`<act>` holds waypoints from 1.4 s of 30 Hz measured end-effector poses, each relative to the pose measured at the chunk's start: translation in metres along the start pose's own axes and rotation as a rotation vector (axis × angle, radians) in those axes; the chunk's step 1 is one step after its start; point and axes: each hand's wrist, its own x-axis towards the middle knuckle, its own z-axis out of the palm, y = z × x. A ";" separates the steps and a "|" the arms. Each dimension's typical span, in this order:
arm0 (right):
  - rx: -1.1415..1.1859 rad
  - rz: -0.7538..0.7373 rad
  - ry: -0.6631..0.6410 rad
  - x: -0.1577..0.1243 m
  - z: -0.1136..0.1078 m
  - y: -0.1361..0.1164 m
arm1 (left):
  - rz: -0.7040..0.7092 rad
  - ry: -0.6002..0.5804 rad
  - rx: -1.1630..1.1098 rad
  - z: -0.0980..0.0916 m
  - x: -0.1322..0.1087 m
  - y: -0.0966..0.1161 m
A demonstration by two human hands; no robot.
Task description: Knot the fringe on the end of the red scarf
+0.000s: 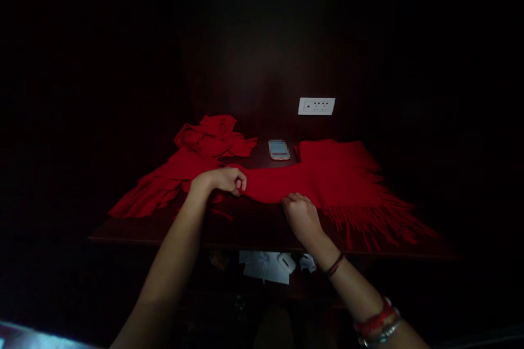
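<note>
A long red scarf (278,182) lies across a dark table (245,229) in a dim room. My left hand (223,180) is closed on a fold of the scarf at its middle left. My right hand (301,215) pinches the scarf's near edge a little to the right. To the right the scarf spreads flat, and its fringe (380,218) hangs toward the table's front edge. On the left the cloth bunches into a crumpled heap (213,139) and trails off the table's left side.
A phone (279,149) lies on the table behind the scarf. A white wall socket plate (316,106) sits on the dark wall above it. White papers (266,266) lie below the table's front edge. Bracelets circle my right forearm.
</note>
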 end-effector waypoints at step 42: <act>0.132 -0.045 -0.265 0.047 -0.004 0.025 | -0.280 -0.007 0.223 0.051 0.040 0.037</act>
